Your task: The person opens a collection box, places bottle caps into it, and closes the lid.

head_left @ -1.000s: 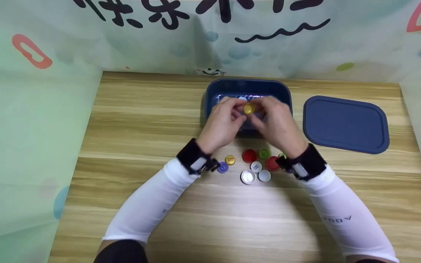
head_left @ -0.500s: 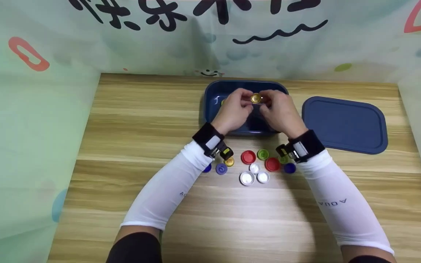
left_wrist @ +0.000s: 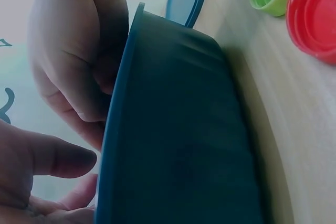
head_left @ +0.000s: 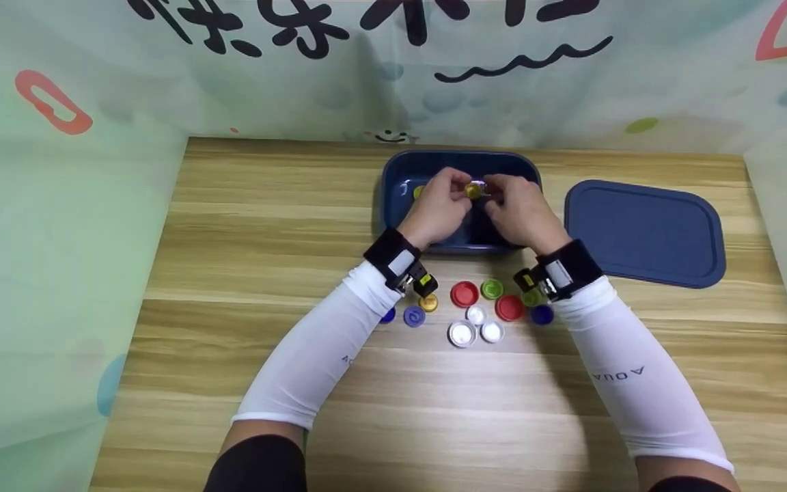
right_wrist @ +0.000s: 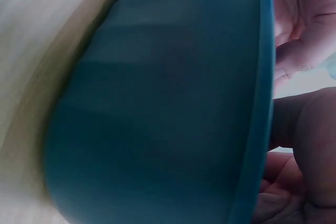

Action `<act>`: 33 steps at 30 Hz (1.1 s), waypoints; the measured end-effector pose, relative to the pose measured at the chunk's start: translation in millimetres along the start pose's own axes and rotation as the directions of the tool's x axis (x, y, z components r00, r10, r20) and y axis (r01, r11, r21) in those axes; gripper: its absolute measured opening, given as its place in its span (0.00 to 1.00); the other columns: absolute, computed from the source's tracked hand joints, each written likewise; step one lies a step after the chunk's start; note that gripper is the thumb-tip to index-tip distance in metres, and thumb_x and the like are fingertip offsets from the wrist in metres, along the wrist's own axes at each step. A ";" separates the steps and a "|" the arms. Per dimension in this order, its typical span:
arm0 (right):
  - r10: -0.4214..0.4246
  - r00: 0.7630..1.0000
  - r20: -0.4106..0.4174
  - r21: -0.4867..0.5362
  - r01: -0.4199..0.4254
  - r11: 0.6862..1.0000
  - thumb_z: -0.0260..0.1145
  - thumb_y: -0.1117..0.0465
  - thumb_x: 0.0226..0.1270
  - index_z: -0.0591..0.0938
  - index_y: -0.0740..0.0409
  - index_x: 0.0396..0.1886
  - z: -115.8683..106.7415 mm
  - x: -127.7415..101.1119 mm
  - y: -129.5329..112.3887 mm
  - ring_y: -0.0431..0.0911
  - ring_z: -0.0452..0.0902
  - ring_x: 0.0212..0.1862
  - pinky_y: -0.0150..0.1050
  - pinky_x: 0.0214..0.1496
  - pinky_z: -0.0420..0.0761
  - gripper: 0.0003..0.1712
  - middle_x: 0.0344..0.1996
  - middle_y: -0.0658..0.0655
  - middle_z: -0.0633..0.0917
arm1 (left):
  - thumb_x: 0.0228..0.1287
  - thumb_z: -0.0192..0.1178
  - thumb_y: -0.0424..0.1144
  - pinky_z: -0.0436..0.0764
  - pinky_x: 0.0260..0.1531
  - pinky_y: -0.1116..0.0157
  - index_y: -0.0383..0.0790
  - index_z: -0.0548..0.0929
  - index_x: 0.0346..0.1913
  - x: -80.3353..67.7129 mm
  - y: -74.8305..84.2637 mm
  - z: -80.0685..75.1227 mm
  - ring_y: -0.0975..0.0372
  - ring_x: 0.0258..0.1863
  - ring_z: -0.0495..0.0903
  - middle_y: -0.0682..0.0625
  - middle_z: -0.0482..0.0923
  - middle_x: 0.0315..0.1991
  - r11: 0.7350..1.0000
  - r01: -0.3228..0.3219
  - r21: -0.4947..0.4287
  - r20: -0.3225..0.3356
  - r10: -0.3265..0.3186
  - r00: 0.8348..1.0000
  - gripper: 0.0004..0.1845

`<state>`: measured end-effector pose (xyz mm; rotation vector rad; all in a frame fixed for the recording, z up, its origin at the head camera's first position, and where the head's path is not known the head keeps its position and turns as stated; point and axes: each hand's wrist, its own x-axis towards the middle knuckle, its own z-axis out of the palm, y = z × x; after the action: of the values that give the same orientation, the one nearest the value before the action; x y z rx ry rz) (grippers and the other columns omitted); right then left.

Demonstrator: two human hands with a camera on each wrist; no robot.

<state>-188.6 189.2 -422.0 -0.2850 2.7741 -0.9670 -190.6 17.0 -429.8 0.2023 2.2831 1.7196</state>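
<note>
Over the dark blue box [head_left: 462, 239], both hands come together at a small gold bottle cap [head_left: 474, 190]. My left hand [head_left: 436, 210] pinches it from the left, and my right hand [head_left: 520, 212] grips its right side. A shiny bit shows at the cap's upper edge, too small to make out. Inside the box, partly behind the left hand, lies a yellow cap [head_left: 418, 192]. In the left wrist view the box wall [left_wrist: 178, 119] hides the fingertips and the held cap. The box wall [right_wrist: 157, 98] does the same in the right wrist view.
In front of the box lie loose caps: red [head_left: 464, 294], green [head_left: 492, 289], white [head_left: 462, 333], purple [head_left: 414, 316], gold [head_left: 428, 303] and dark blue [head_left: 542, 315]. A blue lid [head_left: 645, 234] lies flat to the right. A printed cloth [head_left: 298, 96] hangs behind the table.
Both hands have moved slightly right and farther into the box, then stayed nearly still. The gold cap has gone with them and now tilts differently between the fingers.
</note>
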 end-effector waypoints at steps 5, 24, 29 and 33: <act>-0.009 1.000 -0.001 0.022 0.009 1.000 0.59 0.70 0.72 0.74 0.73 0.72 -1.6 -6.8 -2.6 0.60 0.80 0.62 0.56 0.65 0.78 0.30 0.61 0.72 0.83 | 0.75 0.59 0.23 0.80 0.61 0.68 0.26 0.74 0.66 -3.8 -1.0 -3.8 0.47 0.66 0.80 0.33 0.78 0.64 1.000 -0.011 -0.018 0.007 0.011 1.000 0.19; -0.175 0.983 -0.057 0.050 0.178 0.983 0.65 0.69 0.73 0.82 0.67 0.63 -12.5 -72.8 -38.3 0.53 0.85 0.48 0.51 0.51 0.86 0.20 0.53 0.63 0.85 | 0.72 0.68 0.32 0.81 0.55 0.70 0.34 0.75 0.70 -67.9 17.4 -22.6 0.57 0.57 0.81 0.44 0.79 0.61 0.948 -0.257 0.187 0.080 0.246 0.966 0.27; -0.233 0.972 -0.031 -0.022 0.232 0.972 0.69 0.67 0.71 0.84 0.67 0.56 -5.5 -90.7 -38.0 0.51 0.84 0.42 0.47 0.44 0.87 0.16 0.46 0.61 0.86 | 0.70 0.70 0.32 0.82 0.51 0.68 0.35 0.81 0.64 -91.5 11.8 -25.2 0.59 0.49 0.81 0.46 0.81 0.56 0.921 -0.291 0.258 0.131 0.265 0.955 0.22; -0.279 0.960 0.006 -0.083 0.278 0.957 0.73 0.64 0.69 0.85 0.67 0.54 6.1 -99.7 -34.3 0.52 0.83 0.40 0.46 0.42 0.86 0.17 0.43 0.60 0.86 | 0.69 0.72 0.33 0.82 0.49 0.68 0.33 0.83 0.61 -104.9 -2.1 -27.1 0.56 0.47 0.82 0.44 0.82 0.52 0.870 -0.346 0.352 0.195 0.293 0.936 0.20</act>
<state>-87.0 183.4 -393.7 -0.7034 2.8342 -0.9107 -98.7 -37.2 -410.8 0.7958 2.5677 1.3147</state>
